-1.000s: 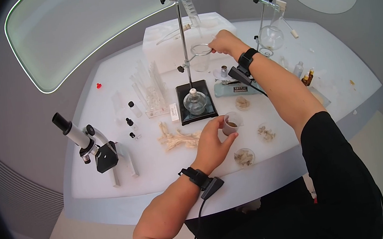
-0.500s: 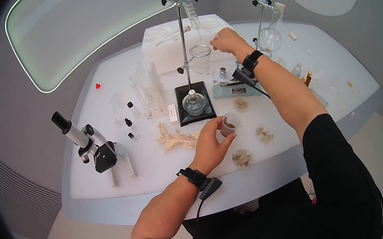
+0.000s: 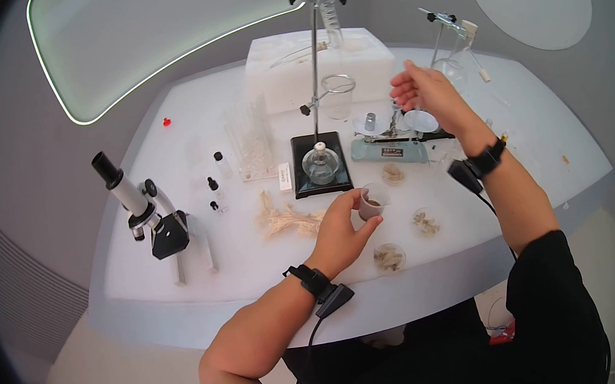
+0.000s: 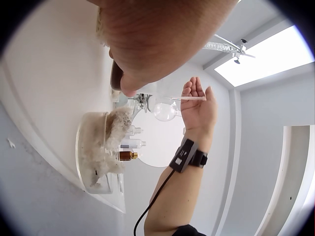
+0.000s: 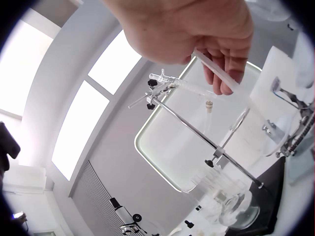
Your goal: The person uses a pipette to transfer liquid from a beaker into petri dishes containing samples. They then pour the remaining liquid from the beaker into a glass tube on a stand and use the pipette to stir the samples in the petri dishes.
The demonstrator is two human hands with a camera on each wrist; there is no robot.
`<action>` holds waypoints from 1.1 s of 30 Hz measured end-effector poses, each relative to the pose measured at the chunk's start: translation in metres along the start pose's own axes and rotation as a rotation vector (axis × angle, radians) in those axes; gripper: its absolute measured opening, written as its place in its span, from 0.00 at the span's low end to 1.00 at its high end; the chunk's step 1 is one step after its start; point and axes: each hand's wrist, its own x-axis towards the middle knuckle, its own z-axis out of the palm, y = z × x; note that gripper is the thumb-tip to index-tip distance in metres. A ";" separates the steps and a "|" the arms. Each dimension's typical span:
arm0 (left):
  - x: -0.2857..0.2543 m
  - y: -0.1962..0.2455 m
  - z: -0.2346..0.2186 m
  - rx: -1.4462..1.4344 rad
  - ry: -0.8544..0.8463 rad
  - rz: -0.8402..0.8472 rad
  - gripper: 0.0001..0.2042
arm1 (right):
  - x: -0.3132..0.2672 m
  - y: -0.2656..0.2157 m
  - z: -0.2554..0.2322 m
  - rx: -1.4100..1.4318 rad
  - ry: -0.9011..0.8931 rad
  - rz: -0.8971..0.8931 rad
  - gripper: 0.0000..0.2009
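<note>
My left hand point(image 3: 342, 226) holds a small beaker point(image 3: 372, 204) with brown stuff at its bottom, thumb on one side and fingers on the other. In the left wrist view the hand hides most of that beaker. A petri dish point(image 4: 91, 162) of pale fluffy pieces lies beside it. My right hand point(image 3: 431, 98) is raised near the balance point(image 3: 389, 150), palm facing left. A slim whitish rod point(image 5: 216, 69) stands upright across its palm side, its top close to the thumb; how the fingers grip it is partly hidden. The rod also shows in the left wrist view.
An iron stand point(image 3: 317, 66) carries a ring with a beaker point(image 3: 339, 98) above a spirit lamp point(image 3: 320, 165). Upright test tubes point(image 3: 251, 141) and a microscope point(image 3: 146, 205) stand to the left. Several petri dishes lie at the front; flask glassware point(image 3: 454, 64) stands back right.
My right hand has left the ring and beaker, moving right and turning its palm to the left, fingers less curled. My left hand keeps holding the small beaker. The head view has shifted slightly.
</note>
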 end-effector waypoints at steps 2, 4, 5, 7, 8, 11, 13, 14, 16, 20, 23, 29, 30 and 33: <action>0.002 0.001 0.000 0.013 0.010 -0.009 0.30 | -0.027 0.006 -0.017 -0.071 -0.001 -0.055 0.34; 0.001 0.000 0.001 0.009 0.004 0.003 0.30 | -0.054 0.010 -0.035 -0.119 -0.019 0.000 0.36; 0.001 0.000 0.000 0.016 0.009 -0.014 0.30 | -0.069 0.009 -0.037 -0.109 -0.034 0.009 0.36; 0.000 0.001 0.000 0.010 0.008 0.009 0.30 | -0.097 0.009 -0.040 -0.081 0.016 0.107 0.34; 0.000 0.003 0.000 0.023 0.012 0.009 0.30 | -0.105 0.013 -0.043 -0.077 0.008 0.113 0.34; 0.001 0.001 0.000 0.022 -0.011 -0.006 0.31 | -0.126 0.026 -0.045 -0.100 0.043 0.144 0.31; 0.001 0.001 0.000 0.022 -0.016 -0.010 0.31 | -0.140 0.033 -0.043 -0.030 0.110 0.119 0.28; 0.000 0.000 -0.001 0.021 -0.018 -0.008 0.31 | -0.146 0.035 -0.046 -0.023 0.108 0.124 0.28; -0.001 0.005 -0.004 0.005 -0.023 -0.031 0.30 | -0.156 0.039 -0.057 -0.096 0.006 0.107 0.26; 0.001 -0.002 0.000 -0.068 0.003 0.010 0.30 | -0.177 0.051 -0.058 -0.119 -0.027 0.067 0.24; 0.000 0.005 -0.002 -0.042 0.004 -0.016 0.30 | -0.186 0.051 -0.044 0.093 -0.068 0.031 0.22; 0.002 0.020 -0.008 -0.075 0.032 0.066 0.30 | -0.179 0.057 -0.023 0.003 -0.159 -0.051 0.14; 0.003 0.023 -0.008 -0.075 0.035 0.069 0.30 | -0.176 0.058 -0.018 -0.006 -0.206 -0.050 0.13; 0.004 0.027 -0.009 -0.102 0.079 0.097 0.31 | -0.163 0.059 -0.005 -0.001 -0.290 -0.009 0.10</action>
